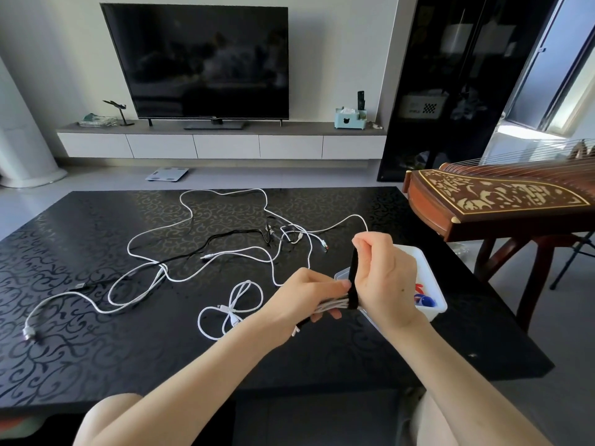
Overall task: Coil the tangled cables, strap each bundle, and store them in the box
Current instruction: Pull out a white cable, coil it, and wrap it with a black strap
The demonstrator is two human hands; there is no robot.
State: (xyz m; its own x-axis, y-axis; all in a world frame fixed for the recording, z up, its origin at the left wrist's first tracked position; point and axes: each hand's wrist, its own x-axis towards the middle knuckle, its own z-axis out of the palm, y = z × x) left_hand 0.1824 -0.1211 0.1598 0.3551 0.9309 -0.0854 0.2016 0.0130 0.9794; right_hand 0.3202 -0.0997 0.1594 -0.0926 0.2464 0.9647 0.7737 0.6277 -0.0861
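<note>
My right hand [386, 278] covers most of the white box [434, 310] behind it. I can't identify the red and blue bits [423, 299] inside. My left hand [302, 297] hides most of the coiled bundle [333, 305] and the strap [353, 275] end beneath.

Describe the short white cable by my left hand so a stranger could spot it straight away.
Start at the black patterned table. Toward its near edge, just left of the left hand, lies a short white cable. Unlike the long tangled cables farther back, it lies alone, folded into two small loops.
</note>
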